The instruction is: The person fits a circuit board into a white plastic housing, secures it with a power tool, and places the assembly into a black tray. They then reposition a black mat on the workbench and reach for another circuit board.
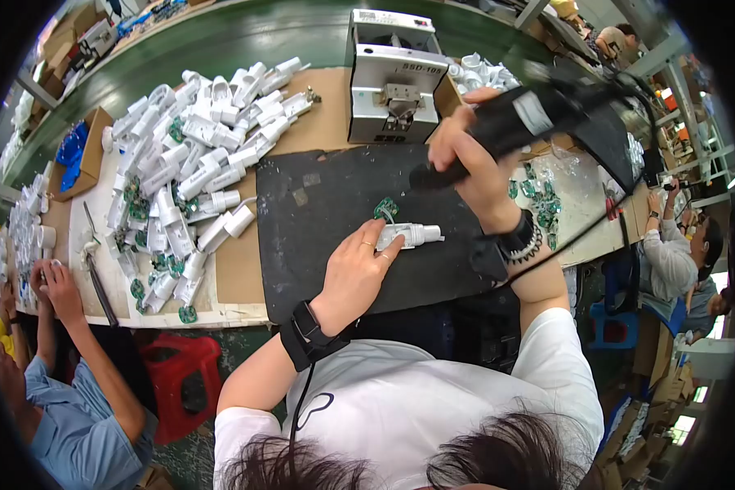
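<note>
My left hand (355,273) lies on a black mat (310,220), its fingers pressing down on a white plastic housing (420,235). A green circuit board (386,209) sits just beyond those fingertips, apparently wired to the housing. In my right hand (483,167) is a black electric screwdriver (506,122), raised above the mat's right side and tilted, its tip end pointing left. Motion smears the screwdriver's far end. It is apart from the housing.
A white and black screw feeder (396,86) stands behind the mat. White housings (212,151) with circuit boards are heaped at left. More boards (543,200) lie at right, where a black cable (580,238) crosses. A co-worker's hands (57,287) work at far left.
</note>
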{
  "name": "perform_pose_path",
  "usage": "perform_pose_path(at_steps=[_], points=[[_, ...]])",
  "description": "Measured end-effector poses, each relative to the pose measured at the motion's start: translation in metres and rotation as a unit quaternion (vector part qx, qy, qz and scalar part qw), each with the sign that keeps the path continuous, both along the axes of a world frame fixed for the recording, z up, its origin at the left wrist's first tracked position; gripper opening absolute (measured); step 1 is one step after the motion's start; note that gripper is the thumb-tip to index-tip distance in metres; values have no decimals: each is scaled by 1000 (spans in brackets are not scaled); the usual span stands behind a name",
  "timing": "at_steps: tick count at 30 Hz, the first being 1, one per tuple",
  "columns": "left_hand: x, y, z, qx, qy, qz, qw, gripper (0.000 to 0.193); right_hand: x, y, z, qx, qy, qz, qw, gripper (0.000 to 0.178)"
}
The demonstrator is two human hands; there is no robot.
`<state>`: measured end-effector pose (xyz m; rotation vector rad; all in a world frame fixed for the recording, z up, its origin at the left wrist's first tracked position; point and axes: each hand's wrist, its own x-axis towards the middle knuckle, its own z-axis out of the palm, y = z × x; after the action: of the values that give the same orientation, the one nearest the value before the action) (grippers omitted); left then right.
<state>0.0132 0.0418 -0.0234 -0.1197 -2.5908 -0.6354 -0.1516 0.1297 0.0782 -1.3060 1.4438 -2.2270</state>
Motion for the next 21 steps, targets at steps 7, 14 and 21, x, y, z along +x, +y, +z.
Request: perform_pose_path(at_steps=[7, 14, 21], points=[[-3, 1, -12, -39, 48, 19, 998, 32, 37, 12, -1, 55, 78, 72, 993, 41], [-2, 1, -11, -29, 38, 21, 999, 30, 41, 14, -13, 112, 52, 76, 989, 40], [-1, 1, -11, -24, 33, 24, 999, 28, 39, 14, -17, 125, 62, 95, 986, 39]])
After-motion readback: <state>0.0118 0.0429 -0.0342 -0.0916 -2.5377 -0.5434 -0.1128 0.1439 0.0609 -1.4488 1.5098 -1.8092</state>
